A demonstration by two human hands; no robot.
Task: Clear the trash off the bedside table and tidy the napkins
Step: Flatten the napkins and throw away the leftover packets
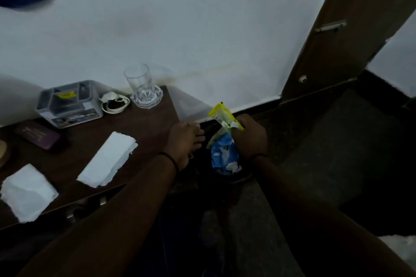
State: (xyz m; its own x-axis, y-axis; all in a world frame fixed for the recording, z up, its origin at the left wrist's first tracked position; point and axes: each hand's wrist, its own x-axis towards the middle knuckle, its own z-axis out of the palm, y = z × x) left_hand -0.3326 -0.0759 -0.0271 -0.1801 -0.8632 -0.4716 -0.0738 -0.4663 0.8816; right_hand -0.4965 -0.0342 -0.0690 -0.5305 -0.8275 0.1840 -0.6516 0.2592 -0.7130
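My right hand [249, 136] grips a bunch of wrappers: a yellow-green one [221, 114] sticking up and a blue one [222, 153] hanging down over a dark bin [231, 177] on the floor beside the table. At the right edge of the dark wooden bedside table [144, 123], my left hand [185, 139] holds nothing, its fingers loosely spread. Two white napkins lie on the table: one folded near the middle [108, 159], another at the front left [27, 192].
Along the table's back by the white wall stand a grey box [67, 103], a coiled white cable [114, 102] and an upturned clear glass [144, 87]. A dark purple case [40, 135] lies at the left. A brown door [351, 29] stands open at the right.
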